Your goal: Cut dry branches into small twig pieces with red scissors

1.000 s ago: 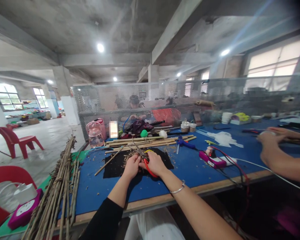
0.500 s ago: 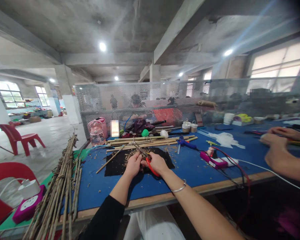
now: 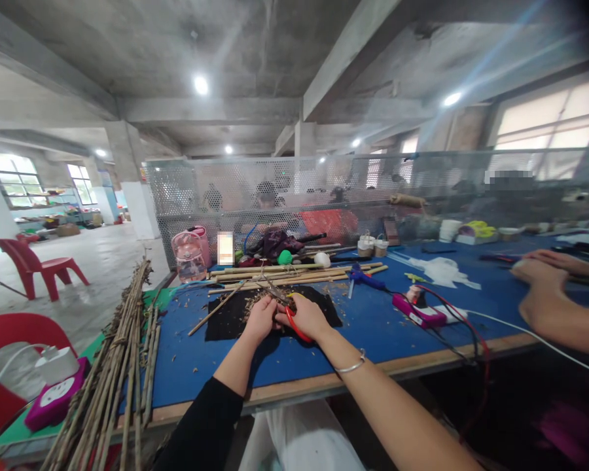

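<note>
Over a black mat (image 3: 216, 328) strewn with brown chips (image 3: 250, 301), my two hands meet. My right hand (image 3: 310, 316) is wrapped round red-handled shears (image 3: 294, 323); their metal blades point up and to the left, past my left hand. Fingers closed, my left hand (image 3: 259, 318) is beside the blades, and whatever it pinches is too small and covered to make out. A thin stick (image 3: 214, 314) lies slantwise across the mat's left edge. Behind the mat lie several longer pale sticks (image 3: 343, 277).
A bundle of long dry stalks (image 3: 112, 360) leans along the table's left side. To the right lie a blue glue gun (image 3: 368, 280), a purple power strip (image 3: 417, 314) and cables. A co-worker's hands (image 3: 544, 275) are at the far right. A perforated metal screen (image 3: 177, 190) stands behind.
My hands and the shears stay in nearly the same place over the mat. The right fingers and the handles have shifted very slightly; the view has moved a little.
</note>
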The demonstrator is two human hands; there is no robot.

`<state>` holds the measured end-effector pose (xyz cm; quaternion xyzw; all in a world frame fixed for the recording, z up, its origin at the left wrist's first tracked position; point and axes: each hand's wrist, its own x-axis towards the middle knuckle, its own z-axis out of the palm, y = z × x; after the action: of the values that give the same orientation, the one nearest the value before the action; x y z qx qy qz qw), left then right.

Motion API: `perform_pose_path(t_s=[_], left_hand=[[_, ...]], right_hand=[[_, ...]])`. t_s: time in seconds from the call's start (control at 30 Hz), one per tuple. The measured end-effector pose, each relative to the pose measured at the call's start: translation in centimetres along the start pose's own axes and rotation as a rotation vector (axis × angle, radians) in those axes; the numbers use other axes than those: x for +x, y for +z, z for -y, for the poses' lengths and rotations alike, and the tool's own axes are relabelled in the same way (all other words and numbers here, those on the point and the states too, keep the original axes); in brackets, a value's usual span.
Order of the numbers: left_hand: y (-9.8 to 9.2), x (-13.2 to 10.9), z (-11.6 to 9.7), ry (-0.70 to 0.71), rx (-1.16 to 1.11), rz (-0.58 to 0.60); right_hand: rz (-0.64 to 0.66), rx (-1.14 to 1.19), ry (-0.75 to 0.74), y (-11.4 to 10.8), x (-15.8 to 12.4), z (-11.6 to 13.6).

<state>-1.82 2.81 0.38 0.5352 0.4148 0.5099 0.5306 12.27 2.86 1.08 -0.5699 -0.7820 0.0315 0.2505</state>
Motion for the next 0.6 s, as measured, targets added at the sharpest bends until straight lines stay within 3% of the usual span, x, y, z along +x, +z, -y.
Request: perform_pose_path(t_s=[0.33,0.6], left_hand=[[0.1,-0.2,0.3,0.000,-0.002,0.060],[-0.4,0.3,1.0,0.083,0.049,0.056]], right_hand=[[-0.024,-0.028,-0.041,-0.2,-0.1,0.2],[0.042,0.008,0.041,-0.2,-0.2,0.3]])
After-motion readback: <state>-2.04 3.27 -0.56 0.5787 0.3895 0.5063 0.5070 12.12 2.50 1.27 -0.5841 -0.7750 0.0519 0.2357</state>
